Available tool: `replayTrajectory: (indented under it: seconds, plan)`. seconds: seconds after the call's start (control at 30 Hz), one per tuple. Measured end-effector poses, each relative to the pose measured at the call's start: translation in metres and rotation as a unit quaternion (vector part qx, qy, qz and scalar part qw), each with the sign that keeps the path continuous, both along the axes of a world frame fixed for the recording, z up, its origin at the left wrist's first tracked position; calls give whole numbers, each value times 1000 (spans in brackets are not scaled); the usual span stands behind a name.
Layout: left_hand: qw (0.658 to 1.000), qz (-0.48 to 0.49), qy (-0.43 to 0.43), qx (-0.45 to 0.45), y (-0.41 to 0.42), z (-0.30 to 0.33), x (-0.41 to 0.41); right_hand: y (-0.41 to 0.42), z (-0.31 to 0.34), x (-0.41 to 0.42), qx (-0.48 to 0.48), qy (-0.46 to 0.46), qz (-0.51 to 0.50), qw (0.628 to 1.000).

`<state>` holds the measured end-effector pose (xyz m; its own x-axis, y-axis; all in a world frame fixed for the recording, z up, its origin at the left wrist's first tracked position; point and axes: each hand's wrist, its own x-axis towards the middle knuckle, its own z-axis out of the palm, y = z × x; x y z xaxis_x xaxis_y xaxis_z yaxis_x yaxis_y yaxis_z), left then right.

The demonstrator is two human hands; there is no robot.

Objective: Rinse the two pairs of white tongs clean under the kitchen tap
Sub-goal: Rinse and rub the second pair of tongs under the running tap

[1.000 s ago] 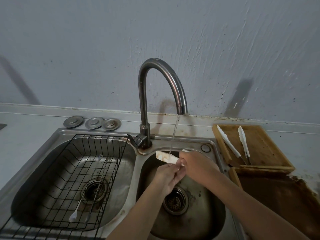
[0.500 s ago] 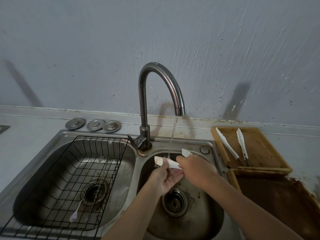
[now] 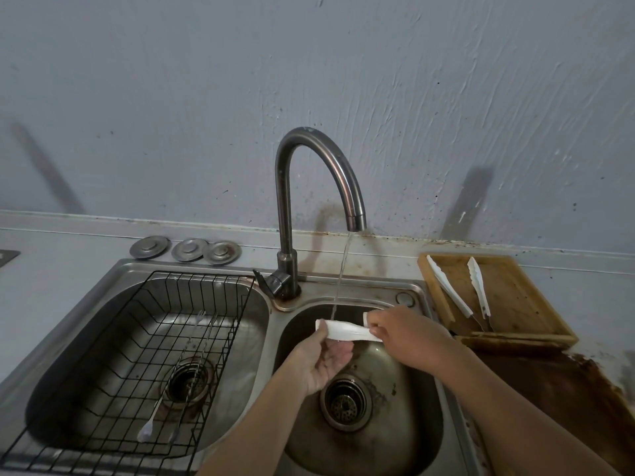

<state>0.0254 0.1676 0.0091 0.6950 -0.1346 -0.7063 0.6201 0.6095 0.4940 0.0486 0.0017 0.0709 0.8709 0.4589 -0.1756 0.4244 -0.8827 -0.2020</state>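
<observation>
The white tongs [image 3: 343,329] lie crosswise under the tap [image 3: 309,187], right hand [image 3: 402,333] pinching their right end, left hand [image 3: 323,359] clamping the left (second pair [image 3: 448,286] lies nearer the right).

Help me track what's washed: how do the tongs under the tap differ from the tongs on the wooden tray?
The held tongs are over the right basin, in the water stream; the tray tongs lie on the wooden tray, away from it. The left hand and right hand hold the held tongs; nothing touches the tray tongs. Both are white.
</observation>
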Motion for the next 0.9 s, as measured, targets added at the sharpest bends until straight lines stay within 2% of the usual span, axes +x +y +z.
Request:
replayTrajectory:
  seconds: [0.13, 0.33, 0.47, 0.53, 0.63, 0.77, 0.9]
  plan:
    - [999, -40, -15, 28, -5, -1, -1, -9, -1, 2, 7, 16, -1, 1000]
    - [1000, 14, 15, 8, -1, -8, 0, -15, 1, -2, 16, 17, 4, 1000]
    - [999, -40, -20, 28, -12, 0, 1, -9, 1, -9, -43, -26, 28, 998]
    - [998, -47, -33, 10, -22, 4, 2, 0, -2, -15, -80, -48, 42, 995]
    - [999, -7, -47, -19, -27, 6, 7, 8, -7, -19, -102, -82, 44, 990]
    - [997, 46, -54, -1, -15, 5, 17, 9, -8, -20, -110, -125, 31, 986]
    - [990, 128, -49, -45, -7, 1, 25, 7, -14, -16, -97, -135, 1, 986]
